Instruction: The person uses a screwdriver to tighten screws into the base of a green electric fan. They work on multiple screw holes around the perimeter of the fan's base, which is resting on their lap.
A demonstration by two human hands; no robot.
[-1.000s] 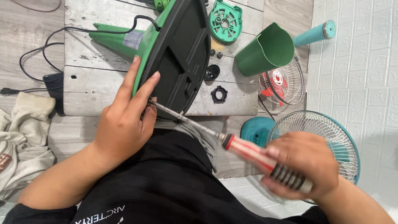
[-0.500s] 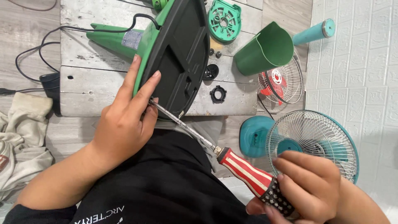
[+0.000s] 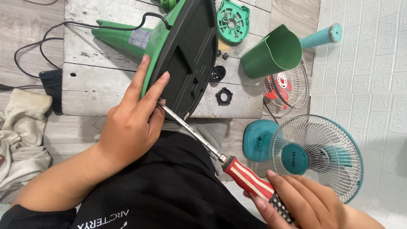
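My left hand (image 3: pixel 131 123) grips the near edge of a green fan base with a black underside (image 3: pixel 186 55), which is tilted up on a whitewashed wooden table (image 3: pixel 97 85). My right hand (image 3: pixel 301 203) holds the red-and-white striped handle of a long screwdriver (image 3: pixel 248 178). Its metal shaft runs up and left, and the tip meets the base's lower edge beside my left fingers. The green stand cone (image 3: pixel 121 36) of the base lies behind it on the table.
A green round grille part (image 3: pixel 233 19), a green motor cover (image 3: pixel 271 53), two black rings (image 3: pixel 224 96) and small screws lie on the table. On the floor at right stand a teal fan (image 3: pixel 318 154) and a small red fan (image 3: pixel 286 87). A cable (image 3: pixel 29 51) and cloth (image 3: pixel 21 135) lie at left.
My right hand has slid down toward the end of the screwdriver handle, which now shows more of its striped grip. My left hand and the base have stayed put.
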